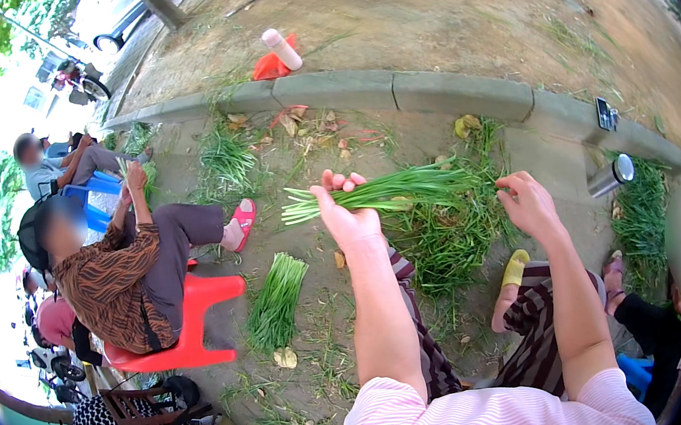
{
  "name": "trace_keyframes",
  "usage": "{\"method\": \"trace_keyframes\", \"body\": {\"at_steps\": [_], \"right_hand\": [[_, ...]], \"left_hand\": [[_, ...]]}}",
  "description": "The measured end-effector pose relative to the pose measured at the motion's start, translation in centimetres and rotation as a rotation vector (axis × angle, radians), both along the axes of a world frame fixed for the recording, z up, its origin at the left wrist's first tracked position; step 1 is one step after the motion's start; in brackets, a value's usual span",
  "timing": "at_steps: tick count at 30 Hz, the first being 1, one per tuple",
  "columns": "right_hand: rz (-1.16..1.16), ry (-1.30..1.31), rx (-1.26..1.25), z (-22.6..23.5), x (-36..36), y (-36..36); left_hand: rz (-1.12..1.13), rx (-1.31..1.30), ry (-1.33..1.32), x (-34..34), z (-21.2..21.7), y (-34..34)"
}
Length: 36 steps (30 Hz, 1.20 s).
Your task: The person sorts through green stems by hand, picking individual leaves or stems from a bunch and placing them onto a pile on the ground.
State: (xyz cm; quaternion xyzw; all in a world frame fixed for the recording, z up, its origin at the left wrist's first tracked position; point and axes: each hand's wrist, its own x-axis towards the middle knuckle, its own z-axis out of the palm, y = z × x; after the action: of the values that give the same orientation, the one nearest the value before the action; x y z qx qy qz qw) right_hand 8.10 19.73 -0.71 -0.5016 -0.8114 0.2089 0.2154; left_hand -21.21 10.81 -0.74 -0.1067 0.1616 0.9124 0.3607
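Observation:
My left hand (351, 211) is closed around a bunch of garlic chives (414, 186), held level with the pale stem ends on the left and the green tips on the right. Beside those tips, my right hand (529, 202) has its thumb and fingers pinched together; whatever is between them is too small to make out. Beneath both hands lies a loose heap of green chive leaves (454, 241) on the ground. A neat pile of chives (279, 303) rests on the ground to the left of my left forearm.
At left, a person sits on a red plastic stool (200, 315) with leaves in hand. A concrete curb (428, 93) crosses ahead, with a pink bottle (282, 50) and red bag (270, 68) beyond. A steel tumbler (611, 176) and phone (604, 114) are at right, near more chives (644, 205).

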Motion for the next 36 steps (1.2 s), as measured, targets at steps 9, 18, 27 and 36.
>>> {"method": "trace_keyframes", "body": {"at_steps": [9, 18, 27, 36], "right_hand": [[-0.019, 0.188, -0.219, 0.4, -0.7, 0.4], [-0.164, 0.760, -0.618, 1.0, -0.7, 2.0], [-0.375, 1.156, -0.453, 2.0, 0.2, 3.1], [-0.316, 0.939, -0.516, 1.6, 0.6, 3.2]], "left_hand": [[0.017, 0.152, -0.100, -0.8, -0.3, -0.4], [-0.037, 0.359, -0.145, -1.9, -0.8, -1.3], [-0.082, 0.345, -0.142, -1.5, -0.6, -1.3], [-0.130, 0.413, -0.125, -0.5, 0.4, -1.1]]}}
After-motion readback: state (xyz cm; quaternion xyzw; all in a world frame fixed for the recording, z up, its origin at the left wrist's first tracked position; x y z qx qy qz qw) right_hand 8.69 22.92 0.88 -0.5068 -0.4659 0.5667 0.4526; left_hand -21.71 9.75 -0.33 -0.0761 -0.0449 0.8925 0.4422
